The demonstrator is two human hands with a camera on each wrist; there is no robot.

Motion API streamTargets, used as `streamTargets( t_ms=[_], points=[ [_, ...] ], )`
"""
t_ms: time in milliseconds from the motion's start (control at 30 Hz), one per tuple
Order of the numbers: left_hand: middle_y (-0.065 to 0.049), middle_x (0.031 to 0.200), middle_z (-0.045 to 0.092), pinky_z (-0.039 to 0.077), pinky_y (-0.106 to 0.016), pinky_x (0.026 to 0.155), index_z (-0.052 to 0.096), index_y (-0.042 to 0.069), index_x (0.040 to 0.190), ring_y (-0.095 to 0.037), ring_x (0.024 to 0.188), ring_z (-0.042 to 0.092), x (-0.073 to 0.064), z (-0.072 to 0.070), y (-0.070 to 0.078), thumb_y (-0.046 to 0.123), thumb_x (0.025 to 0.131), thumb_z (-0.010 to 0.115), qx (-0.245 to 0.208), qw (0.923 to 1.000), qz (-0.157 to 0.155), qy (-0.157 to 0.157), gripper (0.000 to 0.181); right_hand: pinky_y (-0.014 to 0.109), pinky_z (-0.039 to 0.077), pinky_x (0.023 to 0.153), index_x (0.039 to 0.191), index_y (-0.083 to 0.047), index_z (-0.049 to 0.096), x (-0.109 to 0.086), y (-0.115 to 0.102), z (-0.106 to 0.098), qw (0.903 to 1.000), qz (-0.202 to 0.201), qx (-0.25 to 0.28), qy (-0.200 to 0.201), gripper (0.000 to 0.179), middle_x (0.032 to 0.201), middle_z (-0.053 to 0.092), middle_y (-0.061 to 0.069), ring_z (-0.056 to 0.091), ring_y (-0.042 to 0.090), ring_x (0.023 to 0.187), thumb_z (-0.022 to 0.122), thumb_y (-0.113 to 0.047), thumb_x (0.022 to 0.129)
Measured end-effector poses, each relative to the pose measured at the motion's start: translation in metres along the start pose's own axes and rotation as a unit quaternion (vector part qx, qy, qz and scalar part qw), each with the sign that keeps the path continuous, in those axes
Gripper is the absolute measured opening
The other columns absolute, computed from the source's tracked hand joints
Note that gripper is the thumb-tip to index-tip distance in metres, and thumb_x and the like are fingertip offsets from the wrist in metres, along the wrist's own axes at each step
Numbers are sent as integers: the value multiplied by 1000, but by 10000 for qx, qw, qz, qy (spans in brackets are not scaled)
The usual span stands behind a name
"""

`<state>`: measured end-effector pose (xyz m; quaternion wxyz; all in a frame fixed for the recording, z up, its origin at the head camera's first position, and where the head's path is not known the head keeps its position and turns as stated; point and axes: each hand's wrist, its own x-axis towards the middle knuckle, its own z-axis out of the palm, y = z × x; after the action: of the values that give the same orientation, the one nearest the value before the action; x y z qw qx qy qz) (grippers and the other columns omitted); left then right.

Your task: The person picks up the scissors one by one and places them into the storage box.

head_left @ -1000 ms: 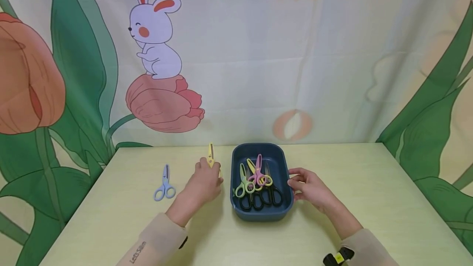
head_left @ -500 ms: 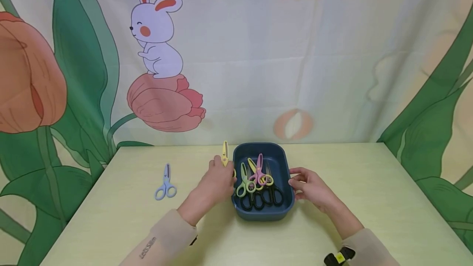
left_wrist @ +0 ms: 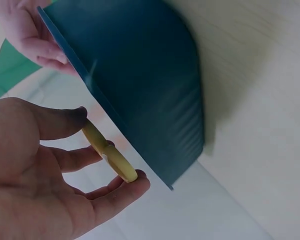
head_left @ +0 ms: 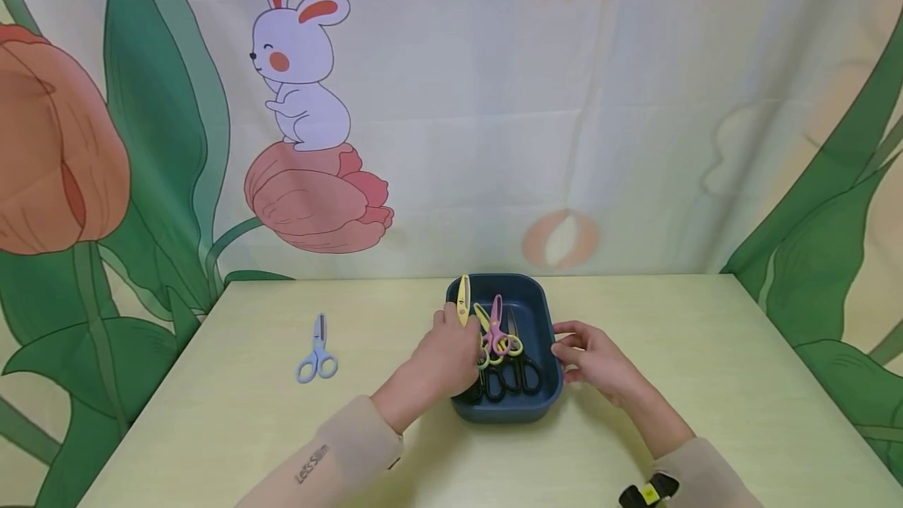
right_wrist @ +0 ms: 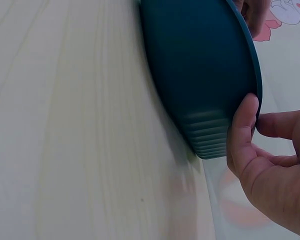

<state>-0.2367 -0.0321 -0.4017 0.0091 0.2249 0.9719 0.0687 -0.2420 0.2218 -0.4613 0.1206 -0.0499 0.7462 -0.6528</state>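
My left hand [head_left: 447, 355] pinches yellow scissors [head_left: 463, 300] over the left side of a dark blue plastic box [head_left: 532, 286]. Their handle loops [left_wrist: 117, 162] lie between thumb and fingertips in the left wrist view. Inside the box lie pink scissors [head_left: 497, 325], black-handled scissors [head_left: 531, 375] and others, some hidden behind the left hand. My right hand [head_left: 596, 355] holds the box's right rim; the right wrist view shows fingers on both sides of that edge. Blue scissors [head_left: 319, 351] lie on the table, left of the box.
The pale wood-grain table [head_left: 212, 429] ends at a printed cloth backdrop [head_left: 451, 116], close behind the box. A black strap [head_left: 649, 490] sits at the right sleeve.
My left hand has carried the yellow scissors rightward from the table beside the box to above its left side. The right hand stays at the rim.
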Motion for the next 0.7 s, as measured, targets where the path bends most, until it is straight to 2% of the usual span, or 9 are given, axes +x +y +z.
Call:
streamTargets(
  t_ms=[167, 233, 367, 533, 700],
  points=[
    [-25, 115, 44, 50, -31, 69, 56, -3, 134, -31, 99, 43, 3, -4, 12, 18, 97, 66, 140, 9998, 160, -56, 44, 30, 57, 65, 144, 12, 41, 0, 1, 0, 10000, 0, -6, -6, 43, 108, 56, 21, 62, 23, 81, 54, -3, 105],
    [-24, 115, 44, 50, -30, 68, 54, -2, 138, -31, 100, 42, 6, -6, 17, 18, 95, 68, 94, 9998, 143, -92, 50, 30, 57, 65, 144, 12, 41, 1, 1, 0, 10000, -3, -4, -1, 43, 108, 57, 21, 63, 23, 81, 54, -3, 105],
    [-23, 116, 44, 50, -30, 68, 52, -2, 142, -31, 102, 43, 11, -8, 26, 23, 98, 67, -18, 9999, 52, -163, 53, 31, 58, 64, 144, 12, 41, 1, 1, -1, 10000, -10, -5, 3, 44, 108, 57, 20, 63, 22, 81, 54, -3, 105],
    [-26, 126, 44, 54, -33, 70, 56, 0, 134, -32, 106, 46, 15, -6, 32, 25, 101, 64, -5, 9994, -52, -330, 42, 30, 57, 64, 144, 12, 41, 0, 0, -1, 10000, -12, -14, -35, 44, 106, 58, 18, 63, 22, 80, 54, -4, 105],
    [-28, 131, 45, 57, -35, 75, 59, 2, 130, -33, 112, 48, 20, -1, 36, 26, 98, 69, 94, 9989, -94, -451, 41, 30, 57, 65, 144, 12, 40, -1, -1, 0, 10000, -13, -9, -93, 44, 106, 57, 17, 62, 22, 79, 54, -4, 106]
  ],
)
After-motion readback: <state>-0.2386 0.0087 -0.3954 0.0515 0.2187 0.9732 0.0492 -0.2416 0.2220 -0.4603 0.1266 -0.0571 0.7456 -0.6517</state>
